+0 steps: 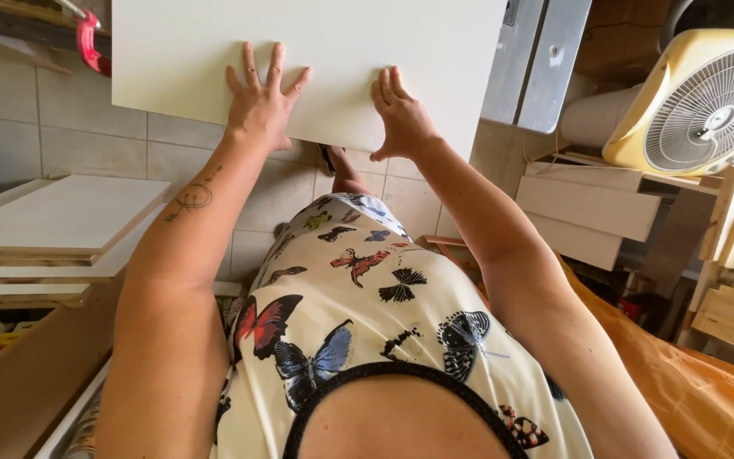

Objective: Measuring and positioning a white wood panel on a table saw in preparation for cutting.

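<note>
Both your hands are flat on the white board (316, 59), near its lower edge. Left hand (261, 98) has its fingers spread, palm down on the face. Right hand (401, 115) sits just beside it, fingers together, heel of the palm at the board's edge. Neither is clenched; this is pressing, not gripping.

The board fills the top of the view, over the tiled floor (61, 136). What carries it is hidden, can't tell.

My read on handling: stiff flat panel, smooth coated face, probably slippery under bare palms. Looks moderately heavy for its size, corners likely chip. Take it by opposite edges, fingers wrapped under, not by the face.

More boards are stacked (53, 221) at the left, a fan (707, 102) at the right.
</note>
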